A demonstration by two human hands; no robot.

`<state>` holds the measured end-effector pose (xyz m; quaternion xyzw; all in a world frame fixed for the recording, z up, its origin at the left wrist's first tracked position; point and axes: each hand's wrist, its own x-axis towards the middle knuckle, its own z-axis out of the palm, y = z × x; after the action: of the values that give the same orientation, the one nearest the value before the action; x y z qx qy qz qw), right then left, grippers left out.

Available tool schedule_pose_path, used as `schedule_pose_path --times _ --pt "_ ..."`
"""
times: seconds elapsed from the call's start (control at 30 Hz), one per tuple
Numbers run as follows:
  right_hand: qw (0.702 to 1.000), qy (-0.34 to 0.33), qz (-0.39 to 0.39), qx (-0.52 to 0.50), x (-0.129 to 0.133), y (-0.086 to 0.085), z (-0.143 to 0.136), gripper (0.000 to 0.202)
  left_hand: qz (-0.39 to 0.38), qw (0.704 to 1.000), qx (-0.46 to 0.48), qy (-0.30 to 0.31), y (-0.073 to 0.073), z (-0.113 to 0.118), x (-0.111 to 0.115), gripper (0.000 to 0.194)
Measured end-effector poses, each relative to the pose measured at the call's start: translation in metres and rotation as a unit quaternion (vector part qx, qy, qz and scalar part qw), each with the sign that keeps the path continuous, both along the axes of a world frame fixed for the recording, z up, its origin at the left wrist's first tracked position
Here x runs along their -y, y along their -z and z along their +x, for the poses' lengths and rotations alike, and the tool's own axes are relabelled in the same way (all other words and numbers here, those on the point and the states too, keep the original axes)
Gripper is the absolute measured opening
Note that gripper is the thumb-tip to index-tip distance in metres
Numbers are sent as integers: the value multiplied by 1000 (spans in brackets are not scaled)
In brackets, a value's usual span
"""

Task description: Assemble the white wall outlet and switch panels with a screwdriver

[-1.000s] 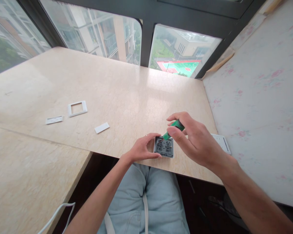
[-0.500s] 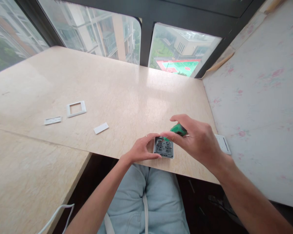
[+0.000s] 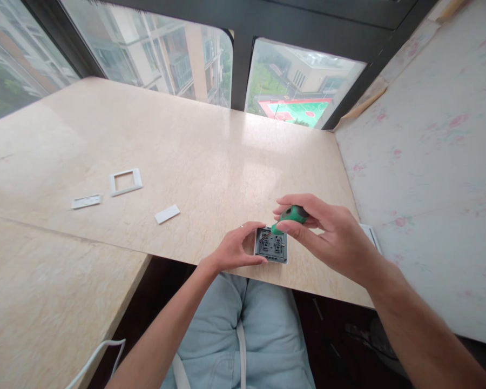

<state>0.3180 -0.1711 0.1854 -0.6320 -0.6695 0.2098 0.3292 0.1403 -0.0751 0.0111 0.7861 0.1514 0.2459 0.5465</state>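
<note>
My left hand grips a square wall switch by its left side, thumb along the near edge and fingers at the far one. The switch has a white rim and a dark grey inner face with its mechanism exposed. It lies near the front edge of the stone ledge. In my right hand is a screwdriver with a green and black handle. Its shaft slants down to the left, and the tip meets the left part of the switch's grey face.
Left of my hands lie a white rocker cover, a white square frame and a narrow white strip. Partly behind my right wrist, a white plate rests by the papered wall. A white cable hangs at lower left.
My right fingers have shifted around the screwdriver handle, now showing more of it, and the hand has moved slightly. My left hand and the switch stay in place.
</note>
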Motion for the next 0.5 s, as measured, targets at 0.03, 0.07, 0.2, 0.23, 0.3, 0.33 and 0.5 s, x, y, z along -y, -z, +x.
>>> schedule_pose_path --times 0.03,0.07,0.2,0.23,0.3,0.33,0.5 --pt "999 25 19 42 -2 0 0 27 4 1000 -3 -4 1 0 0 79" --pt "994 49 39 87 -3 0 -1 32 9 1000 -8 -8 1 0 0 80" --pt "974 98 81 186 -7 3 -1 47 14 1000 -19 -12 3 -1 1 83" --pt "978 90 81 168 -7 4 -1 43 12 1000 -19 -10 3 -1 1 83" --pt "992 46 75 88 -6 7 -2 33 8 1000 -13 -7 3 -1 0 82" --pt "997 17 72 38 -5 9 -2 29 6 1000 -9 -5 2 -1 0 81" --pt "994 -26 32 -100 -1 9 -4 15 -4 1000 -1 0 -1 -1 0 81"
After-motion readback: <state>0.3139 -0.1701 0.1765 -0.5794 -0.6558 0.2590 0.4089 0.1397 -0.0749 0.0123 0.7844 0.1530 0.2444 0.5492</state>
